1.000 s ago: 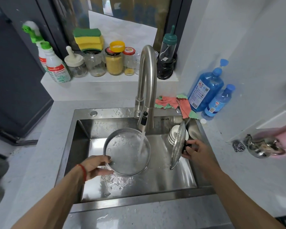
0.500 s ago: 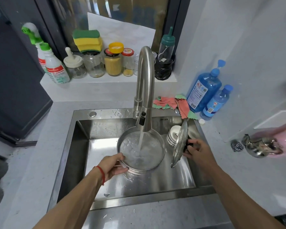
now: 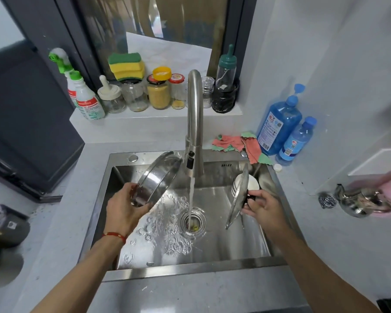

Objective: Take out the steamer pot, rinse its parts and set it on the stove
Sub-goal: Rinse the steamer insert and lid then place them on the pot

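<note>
My left hand (image 3: 124, 211) grips the rim of a round steel steamer tray (image 3: 158, 177), tipped steeply on its side over the left of the sink (image 3: 212, 266). Water spills from it onto the sink floor. My right hand (image 3: 263, 207) holds the pot lid (image 3: 237, 197) by its black knob, edge-on and nearly vertical, at the right of the sink. The tap (image 3: 194, 123) runs, its stream falling straight into the drain (image 3: 192, 220) between the two parts.
White bowls (image 3: 253, 184) stand stacked behind the lid. Jars, sponges and spray bottles (image 3: 84, 98) line the back ledge. Blue bottles (image 3: 278, 125) and a rag (image 3: 239, 143) sit at the right rear. A steel kettle (image 3: 357, 201) rests on the right counter.
The steamer tray was level under the running water; my left hand has lifted it left and tipped it on its side, pouring the water out. The lid has stayed nearly in place.
</note>
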`<state>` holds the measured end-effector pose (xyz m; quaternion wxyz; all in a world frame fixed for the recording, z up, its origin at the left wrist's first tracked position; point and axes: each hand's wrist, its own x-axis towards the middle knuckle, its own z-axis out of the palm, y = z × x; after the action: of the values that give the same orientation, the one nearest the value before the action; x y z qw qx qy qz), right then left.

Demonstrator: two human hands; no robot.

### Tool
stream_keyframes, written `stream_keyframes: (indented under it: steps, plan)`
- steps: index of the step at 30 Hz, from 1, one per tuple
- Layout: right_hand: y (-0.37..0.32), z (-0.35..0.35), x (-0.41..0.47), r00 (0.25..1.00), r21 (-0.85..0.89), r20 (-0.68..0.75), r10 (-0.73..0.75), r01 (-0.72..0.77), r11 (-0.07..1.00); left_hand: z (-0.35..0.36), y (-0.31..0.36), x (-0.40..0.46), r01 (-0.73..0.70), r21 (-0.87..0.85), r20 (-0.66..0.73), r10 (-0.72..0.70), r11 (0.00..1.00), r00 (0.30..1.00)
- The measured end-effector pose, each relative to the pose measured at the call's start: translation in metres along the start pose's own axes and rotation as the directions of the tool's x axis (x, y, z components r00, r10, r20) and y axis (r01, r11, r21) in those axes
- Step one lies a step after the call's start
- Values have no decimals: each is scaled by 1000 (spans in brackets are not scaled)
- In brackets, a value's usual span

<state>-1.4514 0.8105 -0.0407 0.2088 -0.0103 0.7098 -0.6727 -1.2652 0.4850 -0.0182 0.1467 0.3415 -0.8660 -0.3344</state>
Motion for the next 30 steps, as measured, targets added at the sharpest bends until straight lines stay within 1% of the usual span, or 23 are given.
stream_keyframes:
  steps: [3, 7, 12, 17, 20, 23, 26, 27, 28, 30]
  plan:
    - [-5, -5, -6, 1000, 46, 23, -4, 3, 999, -2, -3, -19, -39, 78, -86, 46, 996, 995]
    - [-6, -16, -13, 1000, 87, 23, -18, 16, 996, -6, 8, -46, -30, 51, -167, 38, 998, 985]
    - [-7, -35, -22, 1000, 115, 30, -5, 2, 993, -10, 19, -79, 4, 72, -231, 12, 997, 973]
    - [-8, -41, -22, 998, 75, 60, 15, -19, 997, -10, 37, -99, 115, -99, -275, -138, 988, 951]
    - [-16, -42, -16, 996, 16, 85, 19, -21, 1000, -10, 41, -102, 133, -78, -235, -148, 988, 961]
    - [-25, -41, -5, 994, -61, 107, 25, -19, 998, -19, 38, -89, 154, -127, -216, -179, 980, 960]
    - [-34, -38, 1, 993, -181, 118, 5, 16, 983, -23, 23, -73, 262, -195, -126, -289, 945, 949]
    - [-37, -36, 2, 992, -231, 127, -6, 35, 972, -24, 15, -68, 318, -273, -76, -350, 908, 934]
    - [-42, -35, -1, 990, -279, 138, -20, 58, 958, -26, 7, -66, 373, -377, -18, -410, 848, 912]
    - [-53, -34, -10, 983, -396, 174, -59, 125, 910, -31, -8, -67, 485, -557, 137, -502, 674, 854]
